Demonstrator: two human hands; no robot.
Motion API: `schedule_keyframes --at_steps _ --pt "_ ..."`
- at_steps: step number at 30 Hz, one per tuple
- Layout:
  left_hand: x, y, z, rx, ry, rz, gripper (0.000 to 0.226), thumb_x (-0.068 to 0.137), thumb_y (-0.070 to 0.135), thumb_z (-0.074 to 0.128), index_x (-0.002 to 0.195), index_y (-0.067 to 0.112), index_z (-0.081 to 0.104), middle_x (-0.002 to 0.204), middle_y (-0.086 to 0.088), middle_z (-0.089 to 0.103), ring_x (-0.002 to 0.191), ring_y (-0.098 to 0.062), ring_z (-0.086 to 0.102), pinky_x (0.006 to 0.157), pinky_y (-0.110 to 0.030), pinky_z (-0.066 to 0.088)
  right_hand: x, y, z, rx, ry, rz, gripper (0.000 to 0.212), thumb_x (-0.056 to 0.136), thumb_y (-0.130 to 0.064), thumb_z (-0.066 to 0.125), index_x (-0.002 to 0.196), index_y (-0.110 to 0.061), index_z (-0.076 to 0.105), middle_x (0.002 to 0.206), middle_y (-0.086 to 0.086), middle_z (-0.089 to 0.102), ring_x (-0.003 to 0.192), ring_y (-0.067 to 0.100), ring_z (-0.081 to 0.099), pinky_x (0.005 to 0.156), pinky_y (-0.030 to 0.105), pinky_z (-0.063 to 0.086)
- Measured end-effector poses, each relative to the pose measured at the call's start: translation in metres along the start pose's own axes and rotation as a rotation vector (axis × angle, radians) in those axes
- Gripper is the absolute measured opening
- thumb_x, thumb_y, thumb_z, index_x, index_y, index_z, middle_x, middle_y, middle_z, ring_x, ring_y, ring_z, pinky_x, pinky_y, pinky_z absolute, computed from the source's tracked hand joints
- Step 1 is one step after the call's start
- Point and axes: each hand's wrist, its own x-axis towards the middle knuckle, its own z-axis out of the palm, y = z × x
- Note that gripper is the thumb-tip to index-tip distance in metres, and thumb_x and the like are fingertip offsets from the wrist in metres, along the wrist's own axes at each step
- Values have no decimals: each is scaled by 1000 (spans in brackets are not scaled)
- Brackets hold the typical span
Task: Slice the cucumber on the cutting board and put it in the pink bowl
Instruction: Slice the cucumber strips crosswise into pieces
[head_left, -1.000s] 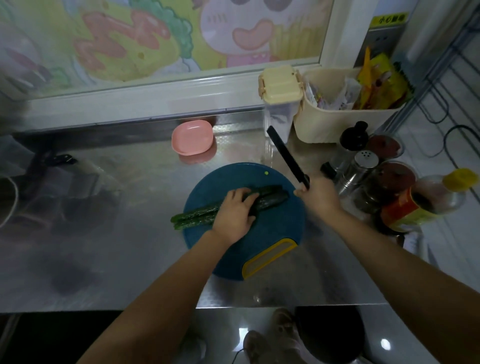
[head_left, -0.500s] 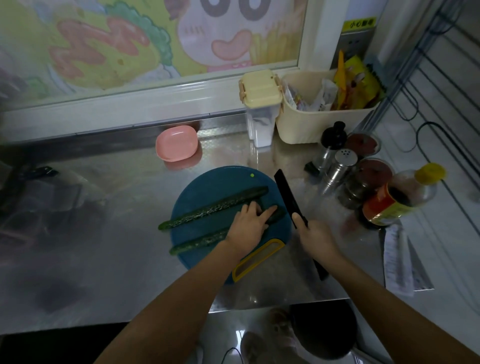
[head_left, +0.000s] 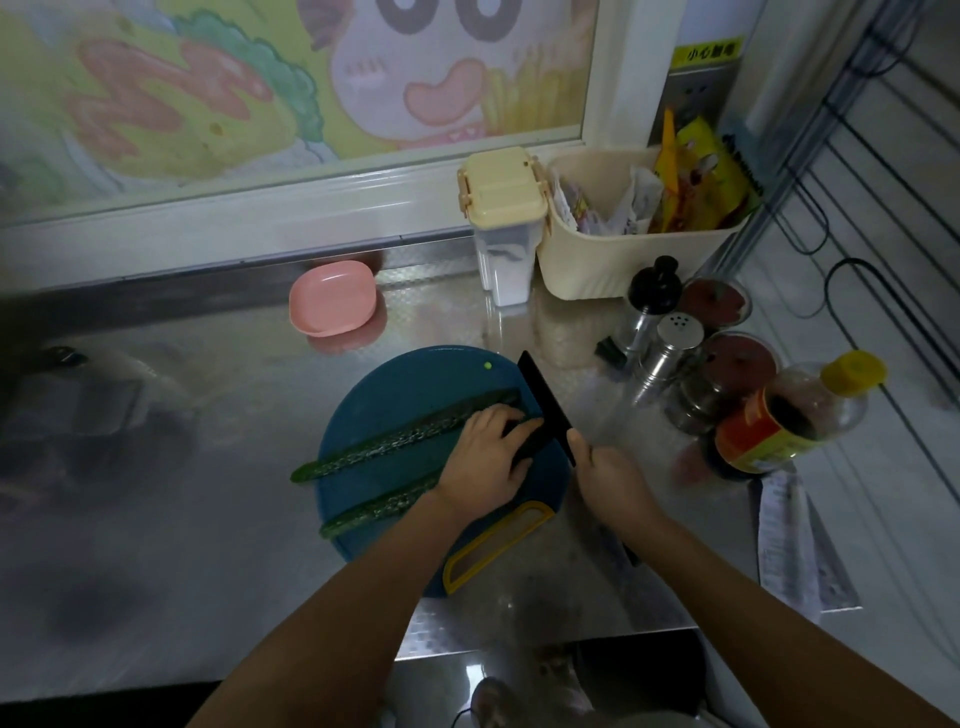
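The knife (head_left: 544, 402) has swung in from the board's right edge, and its blade now stands at the right ends of the two cucumber (head_left: 410, 436) halves, which lie near-left to far-right on the cutting board (head_left: 415, 379). The left hand (head_left: 485, 457) curls over the near half's end just beside the blade, and the right hand (head_left: 613, 470) grips the handle. The pink bowl (head_left: 332, 296) sits well beyond.

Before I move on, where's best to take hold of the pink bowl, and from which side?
Pinch the pink bowl by its near rim, coming from the cutting board side: it sits upright and shallow, with the window frame close behind.
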Motion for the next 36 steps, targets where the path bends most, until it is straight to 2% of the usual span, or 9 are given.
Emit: schedule_keyframes --at_steps 4,9,14,16,18,19,21,30,36 --pt "2 -6 3 80 -10 -8 51 86 35 53 131 10 52 134 -16 49 128 -35 41 111 -44 24 4 6 6 13 -13 -3 72 100 -48 19 67 0 62 62 11 60 65 28 61 62 34 45" --pt "1 -2 6 90 -31 -57 53 93 36 47 141 15 39 152 -12 28 143 -27 14 115 -33 -3 7 6 5 -28 -14 -37 64 101 -42 18 74 -2 60 65 8 57 71 29 62 63 32 45" --pt "6 -5 7 90 -53 -90 54 96 40 42 144 18 33 155 -10 19 145 -24 5 114 -30 -9 9 6 5 16 -22 -17 67 101 -44 19 78 0 64 74 13 65 73 28 64 70 36 51" --pt "8 -2 7 71 -37 -116 54 96 37 44 144 15 32 154 -11 22 144 -26 8 116 -31 -4 9 5 4 26 -15 -1 64 101 -43 19 80 -1 63 75 11 64 74 27 62 68 33 48" --pt "8 3 8 18 2 -118 53 94 30 51 142 13 36 146 -14 37 138 -30 25 116 -38 20 9 4 3 7 -26 -3 57 102 -39 19 87 -5 61 69 3 56 66 20 56 65 30 41" --pt "7 5 9 -4 31 -107 52 92 26 55 141 12 40 136 -15 46 129 -31 38 108 -40 36 9 4 3 -8 -23 -14 54 103 -38 19 91 -5 61 66 0 52 63 16 53 65 30 39" --pt "3 10 11 -20 78 -90 51 90 21 58 138 13 43 118 -12 56 108 -28 50 89 -39 49 10 6 2 11 -18 0 57 101 -42 21 82 -6 61 69 5 58 67 21 57 68 34 45" --pt "-2 25 26 46 204 -176 34 94 28 41 123 20 57 107 -7 57 91 -21 50 72 -33 47 14 9 2 2 -26 27 67 100 -48 20 75 -3 63 72 14 65 72 29 63 70 34 49" --pt "1 28 30 77 217 -186 51 75 4 69 121 20 55 100 -6 56 88 -20 44 68 -32 43 12 3 1 -62 -52 21 62 101 -45 19 79 -3 59 83 18 65 80 28 63 74 32 47"
